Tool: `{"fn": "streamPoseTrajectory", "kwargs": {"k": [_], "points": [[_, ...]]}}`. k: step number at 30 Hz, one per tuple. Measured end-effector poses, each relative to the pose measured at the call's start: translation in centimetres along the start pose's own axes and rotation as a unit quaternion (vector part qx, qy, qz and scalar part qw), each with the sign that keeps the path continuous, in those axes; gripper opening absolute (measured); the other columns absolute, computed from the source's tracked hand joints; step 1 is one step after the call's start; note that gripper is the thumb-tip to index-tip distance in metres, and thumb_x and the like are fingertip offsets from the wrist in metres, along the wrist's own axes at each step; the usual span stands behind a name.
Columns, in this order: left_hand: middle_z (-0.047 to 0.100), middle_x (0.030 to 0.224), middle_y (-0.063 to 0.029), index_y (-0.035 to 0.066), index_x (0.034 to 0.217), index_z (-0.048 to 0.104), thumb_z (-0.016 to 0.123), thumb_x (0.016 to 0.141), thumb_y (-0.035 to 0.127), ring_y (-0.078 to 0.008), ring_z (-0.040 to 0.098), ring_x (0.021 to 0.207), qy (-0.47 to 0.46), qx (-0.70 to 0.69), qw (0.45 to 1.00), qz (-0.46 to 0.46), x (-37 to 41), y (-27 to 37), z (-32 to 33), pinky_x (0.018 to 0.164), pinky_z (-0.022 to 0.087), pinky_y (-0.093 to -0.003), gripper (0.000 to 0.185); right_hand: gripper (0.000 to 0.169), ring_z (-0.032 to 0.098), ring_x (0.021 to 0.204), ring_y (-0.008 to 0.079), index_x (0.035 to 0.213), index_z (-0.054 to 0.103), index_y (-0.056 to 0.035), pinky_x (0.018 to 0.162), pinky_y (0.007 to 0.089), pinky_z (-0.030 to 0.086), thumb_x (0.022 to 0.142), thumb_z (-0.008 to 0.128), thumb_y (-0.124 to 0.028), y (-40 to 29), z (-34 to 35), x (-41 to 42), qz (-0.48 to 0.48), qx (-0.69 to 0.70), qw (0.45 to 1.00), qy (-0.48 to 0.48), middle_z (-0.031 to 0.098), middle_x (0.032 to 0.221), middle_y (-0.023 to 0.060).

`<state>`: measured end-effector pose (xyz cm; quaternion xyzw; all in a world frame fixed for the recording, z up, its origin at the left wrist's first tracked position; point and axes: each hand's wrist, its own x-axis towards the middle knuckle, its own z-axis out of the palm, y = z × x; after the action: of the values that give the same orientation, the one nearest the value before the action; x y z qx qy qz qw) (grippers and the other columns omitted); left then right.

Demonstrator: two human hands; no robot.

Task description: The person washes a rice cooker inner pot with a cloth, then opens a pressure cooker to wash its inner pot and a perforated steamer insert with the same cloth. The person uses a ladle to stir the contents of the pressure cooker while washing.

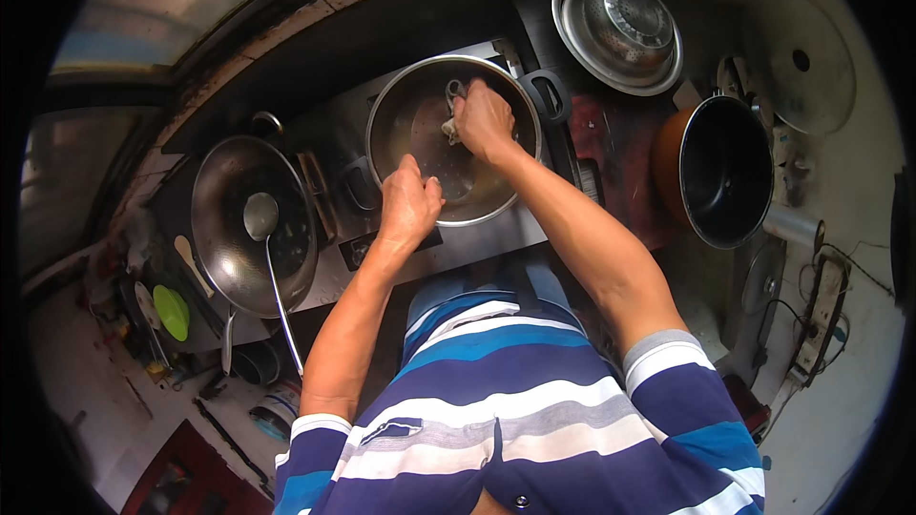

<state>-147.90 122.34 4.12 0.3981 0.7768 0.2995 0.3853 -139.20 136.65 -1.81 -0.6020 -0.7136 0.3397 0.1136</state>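
Observation:
A wide steel pot with dark side handles stands on the gas stove in front of me. My right hand is inside the pot, fingers closed around a crumpled grey-white cloth. Part of that cloth loops out above my fingers, near the pot's inner wall. At the near left side, my left hand grips the pot's rim, its thumb pointing inward. The pot's inside looks wet and cloudy; how much liquid it holds I cannot tell.
Left of the pot sits a wok with a long-handled ladle in it. A green bowl lies farther left. To the right are an upturned steel colander, a deep dark-lined pot and a glass lid.

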Motion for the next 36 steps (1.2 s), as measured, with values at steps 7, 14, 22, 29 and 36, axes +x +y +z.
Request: {"fn": "streamPoseTrajectory", "kwargs": {"k": [7,14,22,29,36], "points": [[0.064,0.067,-0.0239,-0.008,0.084,0.045,0.06,0.086,0.0,-0.0332,0.072,0.064,0.017,0.039,0.998,0.049,-0.1,-1.6,0.1,0.058,0.056,-0.04,0.017,0.023,0.063,0.096,0.0438,0.109,0.055,-0.0069,0.082,0.0538,0.049,0.093,0.061,-0.022,-3.0,-0.1,-3.4,-0.13,0.099,0.987,0.014,0.063,0.108,0.0182],[0.066,0.074,-0.0205,-0.007,0.09,0.047,0.062,0.087,0.004,-0.029,0.074,0.072,-0.01,0.025,1.0,0.013,-0.5,-0.6,-0.1,0.062,0.056,-0.0365,0.019,0.033,0.068,0.094,0.0438,0.11,0.054,0.0028,0.079,0.0507,0.056,0.085,0.068,-0.014,1.2,0.9,-0.1,-0.078,-0.175,0.98,-0.059,0.065,0.107,0.0271],[0.068,0.078,-0.0087,-0.006,0.103,0.062,0.071,0.086,0.021,-0.0133,0.063,0.067,0.022,-0.048,0.999,0.001,2.5,-0.5,-1.2,0.062,0.053,-0.0277,0.033,0.036,0.071,0.089,0.0407,0.107,0.056,0.0025,0.073,0.0468,0.058,0.076,0.072,-0.006,1.8,0.6,-1.9,-0.148,-0.238,0.957,-0.073,0.066,0.103,0.0245],[0.058,0.064,-0.0063,-0.008,0.086,0.061,0.05,0.088,0.01,-0.0135,0.061,0.053,-0.078,-0.066,0.988,-0.115,3.8,1.7,-3.1,0.049,0.049,-0.027,0.021,0.028,0.069,0.093,0.0423,0.11,0.056,0.0043,0.079,0.0474,0.058,0.085,0.061,-0.007,1.2,-1.5,-2.1,-0.137,-0.2,0.967,-0.084,0.063,0.108,0.0266],[0.061,0.07,-0.0167,-0.013,0.09,0.051,0.058,0.087,0.007,-0.028,0.072,0.063,-0.043,-0.087,0.993,-0.068,1.4,-1.9,-1.7,0.057,0.056,-0.0343,0.022,0.023,0.063,0.094,0.0441,0.108,0.057,-0.0034,0.08,0.0509,0.051,0.089,0.062,-0.014,0.6,-3.0,-5.9,-0.187,0.009,0.981,-0.058,0.063,0.105,0.0215]]}}
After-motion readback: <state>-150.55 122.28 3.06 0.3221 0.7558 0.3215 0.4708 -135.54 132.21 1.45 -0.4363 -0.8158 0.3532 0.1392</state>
